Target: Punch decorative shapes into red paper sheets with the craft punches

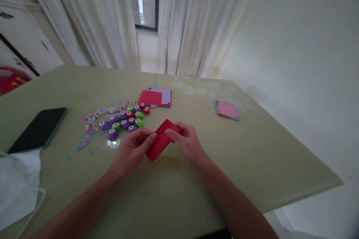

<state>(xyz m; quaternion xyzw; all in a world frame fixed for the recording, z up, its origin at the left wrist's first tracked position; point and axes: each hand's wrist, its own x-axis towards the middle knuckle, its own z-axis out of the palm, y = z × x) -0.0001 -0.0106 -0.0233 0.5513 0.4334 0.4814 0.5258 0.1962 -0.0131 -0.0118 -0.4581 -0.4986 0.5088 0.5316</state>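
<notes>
Both my hands hold a red piece of paper (161,142) tilted above the table's near middle. It looks narrow, perhaps folded, and its upper end is slightly uneven. My left hand (134,147) pinches its left side, thumb on top. At the upper right edge, my right hand (187,140) is closed on it with the thumb across its face. Fingers beneath the paper are hidden. Just beyond my left hand stand several small purple, green and red craft punches (125,124), each with a round white top. A clear shiny round piece (113,143) lies beside them.
Confetti (92,119) is scattered left of the punches. Behind them lie red and lilac paper sheets (151,98). A pink paper stack (228,110) with patterned edges is at right. A dark phone (39,129) and a white sheet with a cord (19,186) occupy the left.
</notes>
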